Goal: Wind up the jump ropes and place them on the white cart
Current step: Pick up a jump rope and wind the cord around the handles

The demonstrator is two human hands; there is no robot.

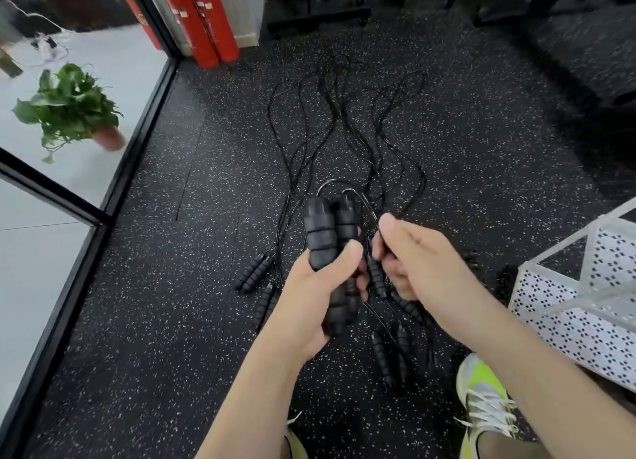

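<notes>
- Step in hand, as I judge it: start of winding the first rope. The left hand is gripping a pair of handles held side by side, fingers and thumb curled tight round them.
- The right hand is pinching the thin cord just beside the handle tops, thumb pressed over curled fingers (looks like it's setting up the first loop).
- The cord is arching out of the handle caps in a stiff curve, then running down & away toward the floor.
- Next move prob. calls for: the right hand carrying the cord round the handles turn after turn, keeping tension so the springy wire isn't popping loose; the left hand holding the pair steady.
- The other ropes are lying on the floor ahead, cords spread in long wavy lines that cross each other, so a pulled cord may drag a neighbour.
- Spare handles are lying on the floor near the hands, some partly hidden behind them.
- Materials: handles are black, ribbed, matte, prob. foam or soft rubber w/ hard caps; the cord is thin, glossy, wire-like.
- The floor is black rubber w/ white specks.
- The white cart is standing at right, near the right arm: perforated metal sides, pale frame. No rope seen on it yet.
</notes>
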